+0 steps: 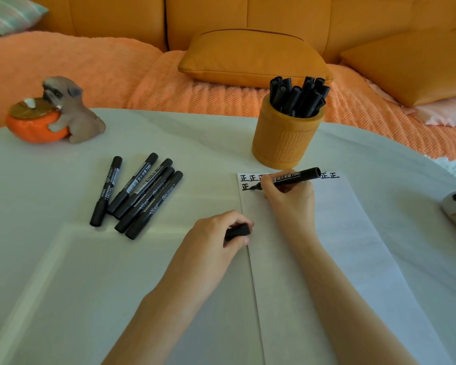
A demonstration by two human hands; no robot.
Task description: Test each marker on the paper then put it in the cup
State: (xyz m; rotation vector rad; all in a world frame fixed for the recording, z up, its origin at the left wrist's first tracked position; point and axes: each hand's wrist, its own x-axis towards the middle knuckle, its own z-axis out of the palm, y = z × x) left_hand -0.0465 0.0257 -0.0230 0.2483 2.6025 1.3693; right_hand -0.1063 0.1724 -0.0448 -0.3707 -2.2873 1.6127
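The uncapped black marker (291, 177) lies slanted in the right hand (290, 200), pinched between thumb and fingers. Its tip is down on the white paper (340, 233), at the second row of black characters near the sheet's far edge. The right hand rests on the paper. The left hand (212, 239), just left of the right wrist, sits at the paper's left edge with its fingers curled around a black cap (238, 231). Just beyond the right hand the orange cup (284, 139) stands upright on the surface (63, 259), holding a bunch of capped black markers (298, 96) that stick out above its rim. Beyond the left hand and to its left, five loose markers (140, 193), all capped, lie side by side on the surface, some touching. Farther left, well apart from both hands, a dog figurine (66, 111) hugs an orange bowl. Behind the surface an orange cushion (248, 56) lies on a sofa.
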